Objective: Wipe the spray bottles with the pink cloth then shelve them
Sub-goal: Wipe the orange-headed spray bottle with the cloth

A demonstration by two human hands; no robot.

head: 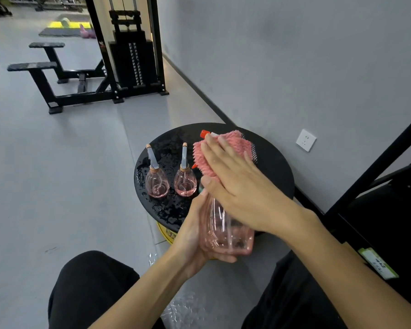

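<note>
My left hand (195, 236) grips the body of a large clear pink spray bottle (226, 233), held tilted above the near edge of a round black table (275, 167). My right hand (237, 184) lies over the bottle's top and presses a pink cloth (230, 148) onto the spray head with straight fingers. The red nozzle tip (204, 133) pokes out beyond the cloth. Two small pink teardrop bottles stand upright on the wet tabletop, one to the left (157, 184) and one to the right (185, 182), just left of my hands.
A black shelf frame (375, 167) stands at the right against the grey wall, near a white wall socket (306, 140). A black weight machine (131, 60) with bench pads stands farther back on the floor. My knees in black trousers fill the bottom.
</note>
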